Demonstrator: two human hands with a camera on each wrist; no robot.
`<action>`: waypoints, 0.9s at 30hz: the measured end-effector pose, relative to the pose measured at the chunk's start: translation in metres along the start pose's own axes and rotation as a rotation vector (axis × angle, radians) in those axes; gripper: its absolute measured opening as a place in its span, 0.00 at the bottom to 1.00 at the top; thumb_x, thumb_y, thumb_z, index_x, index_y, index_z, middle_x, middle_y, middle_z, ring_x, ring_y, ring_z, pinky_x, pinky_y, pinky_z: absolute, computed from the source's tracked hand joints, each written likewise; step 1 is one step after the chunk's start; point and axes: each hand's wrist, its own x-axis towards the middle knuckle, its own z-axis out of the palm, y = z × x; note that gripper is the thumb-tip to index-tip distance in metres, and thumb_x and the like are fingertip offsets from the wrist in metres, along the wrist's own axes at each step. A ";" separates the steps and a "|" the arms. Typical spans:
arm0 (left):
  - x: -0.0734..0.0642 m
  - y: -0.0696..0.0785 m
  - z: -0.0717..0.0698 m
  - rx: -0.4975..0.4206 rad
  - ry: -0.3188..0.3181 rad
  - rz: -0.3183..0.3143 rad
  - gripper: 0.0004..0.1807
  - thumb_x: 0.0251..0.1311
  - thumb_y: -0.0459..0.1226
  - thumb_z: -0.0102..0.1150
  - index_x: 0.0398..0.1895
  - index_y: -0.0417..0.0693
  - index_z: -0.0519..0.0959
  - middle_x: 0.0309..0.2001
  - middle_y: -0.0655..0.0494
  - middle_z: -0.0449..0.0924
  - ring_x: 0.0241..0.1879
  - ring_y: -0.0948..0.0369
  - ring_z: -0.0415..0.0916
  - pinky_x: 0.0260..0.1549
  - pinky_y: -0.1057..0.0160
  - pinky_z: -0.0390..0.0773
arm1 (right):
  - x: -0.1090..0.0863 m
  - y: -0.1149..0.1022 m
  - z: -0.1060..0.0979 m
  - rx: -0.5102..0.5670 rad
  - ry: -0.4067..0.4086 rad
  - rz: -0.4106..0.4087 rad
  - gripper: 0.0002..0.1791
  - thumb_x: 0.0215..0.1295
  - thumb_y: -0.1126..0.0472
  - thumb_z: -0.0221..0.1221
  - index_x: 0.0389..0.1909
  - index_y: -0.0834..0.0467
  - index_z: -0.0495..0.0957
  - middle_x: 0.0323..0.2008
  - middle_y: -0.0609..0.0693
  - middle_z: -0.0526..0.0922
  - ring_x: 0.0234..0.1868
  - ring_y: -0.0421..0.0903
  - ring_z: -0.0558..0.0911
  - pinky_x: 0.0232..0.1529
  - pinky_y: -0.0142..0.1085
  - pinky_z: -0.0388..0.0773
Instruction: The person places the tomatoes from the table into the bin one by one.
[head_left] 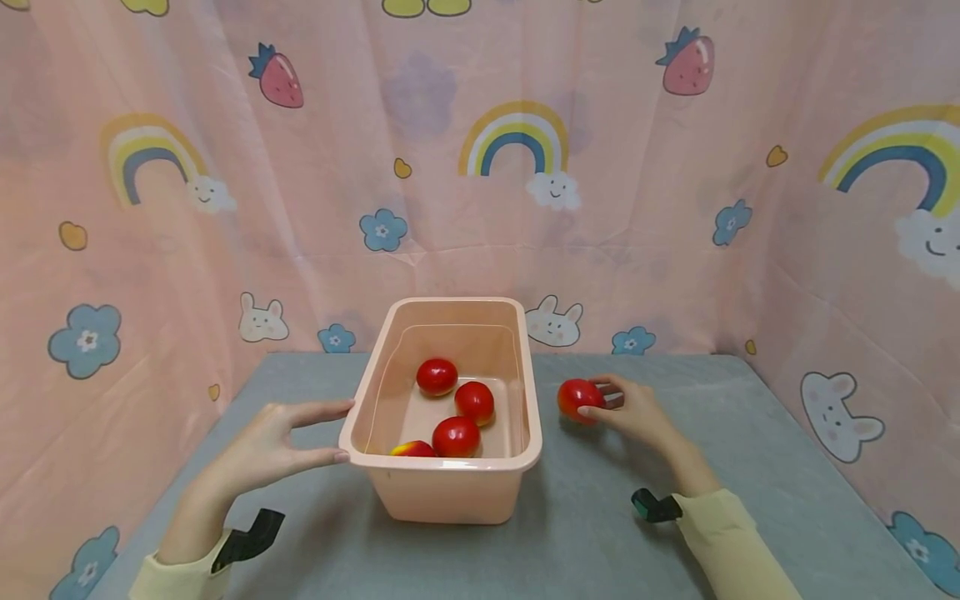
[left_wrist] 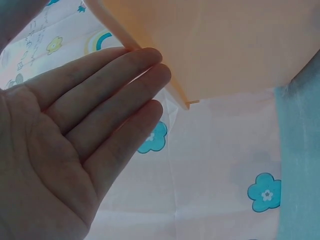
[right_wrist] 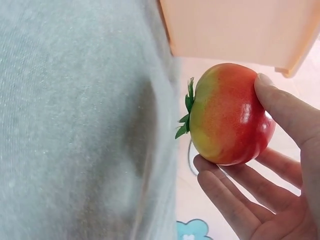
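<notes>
My right hand (head_left: 633, 412) pinches a red tomato (head_left: 579, 401) between thumb and fingers, to the right of a peach-coloured plastic bin (head_left: 438, 492). In the right wrist view the tomato (right_wrist: 230, 115) shows a yellow-green end with green leaves pointing toward the table. Several red tomatoes lie inside the bin, among them one at the back (head_left: 437, 377) and one nearer the front (head_left: 456, 437). A red and yellow one (head_left: 414, 449) is partly hidden by the front rim. With fingers extended, my left hand (head_left: 258, 446) touches the bin's left rim; its fingertips (left_wrist: 152, 56) meet the rim's edge.
The bin stands on a grey cloth-covered table (head_left: 780, 483). Behind and beside the table hangs a pink curtain (head_left: 330, 200) printed with rainbows, rabbits and flowers. A black strap (head_left: 251, 537) sits at the left cuff, another (head_left: 656, 506) at the right.
</notes>
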 end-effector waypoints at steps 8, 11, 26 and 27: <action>0.000 0.001 0.000 0.003 0.002 0.005 0.32 0.49 0.55 0.68 0.58 0.56 0.77 0.52 0.59 0.81 0.54 0.56 0.78 0.49 0.45 0.77 | -0.008 -0.008 -0.009 -0.019 0.015 -0.028 0.38 0.51 0.41 0.68 0.59 0.57 0.71 0.54 0.62 0.78 0.48 0.58 0.81 0.43 0.47 0.82; 0.000 0.000 0.000 0.006 0.002 0.005 0.32 0.49 0.55 0.68 0.58 0.56 0.77 0.52 0.58 0.82 0.54 0.56 0.78 0.49 0.45 0.78 | -0.011 -0.012 -0.013 -0.028 0.015 -0.041 0.38 0.51 0.41 0.67 0.59 0.57 0.71 0.53 0.62 0.78 0.48 0.58 0.81 0.42 0.47 0.83; 0.000 -0.003 0.001 0.024 0.007 -0.002 0.32 0.48 0.57 0.67 0.58 0.58 0.77 0.52 0.62 0.81 0.54 0.58 0.78 0.48 0.48 0.78 | -0.018 -0.033 -0.031 -0.063 0.052 -0.132 0.36 0.51 0.44 0.69 0.58 0.58 0.72 0.51 0.62 0.80 0.45 0.58 0.82 0.36 0.45 0.84; 0.000 -0.003 0.001 0.023 0.006 -0.001 0.32 0.48 0.57 0.68 0.58 0.58 0.77 0.52 0.62 0.81 0.54 0.58 0.78 0.48 0.48 0.78 | -0.018 -0.035 -0.032 -0.067 0.053 -0.135 0.36 0.51 0.44 0.69 0.58 0.58 0.72 0.51 0.62 0.80 0.45 0.58 0.82 0.36 0.45 0.84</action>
